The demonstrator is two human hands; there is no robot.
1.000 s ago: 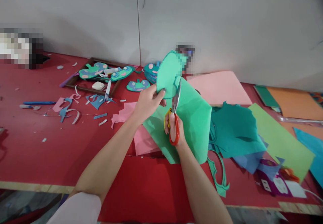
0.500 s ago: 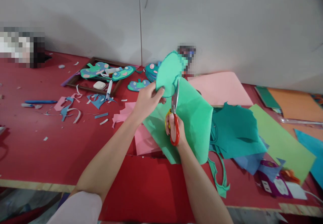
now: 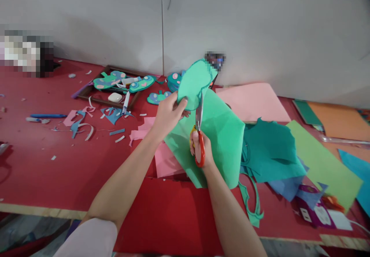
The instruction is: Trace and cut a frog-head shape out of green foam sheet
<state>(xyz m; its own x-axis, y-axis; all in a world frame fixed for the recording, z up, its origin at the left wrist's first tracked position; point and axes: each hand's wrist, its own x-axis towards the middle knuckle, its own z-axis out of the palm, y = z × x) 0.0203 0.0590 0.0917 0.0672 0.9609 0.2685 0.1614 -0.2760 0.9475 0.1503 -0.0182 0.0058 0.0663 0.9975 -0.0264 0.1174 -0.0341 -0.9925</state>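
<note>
"How many decorated cutouts (image 3: pixel 142 83) are there?"
"Two lie at the brown frame (image 3: pixel 133 101). At least two more sit just right of it, but some overlap, so I can't count them all."
"And tools?"
"One pair of scissors (image 3: pixel 199 119) in hand, one blue pen (image 3: pixel 48 115) lying at the left."
"What's everything on?"
"A red table (image 3: pixel 58 180) with a pale front edge, set against a gray wall (image 3: pixel 254 29). Paper scraps litter the left; on the right lie one pink sheet (image 3: pixel 251 102), a teal sheet (image 3: pixel 277 164) and a yellow-green sheet (image 3: pixel 326 164)."
"The hands?"
"The left hand (image 3: pixel 169 112) pinches the rounded green piece (image 3: pixel 193 85) by its lower left edge, thumb on top, raised above the larger green sheet (image 3: pixel 224 137). The right hand (image 3: pixel 207 149) grips the scissors by their red and yellow handles, blades pointing up at the piece's lower right edge. Both forearms reach forward, converging."
</note>
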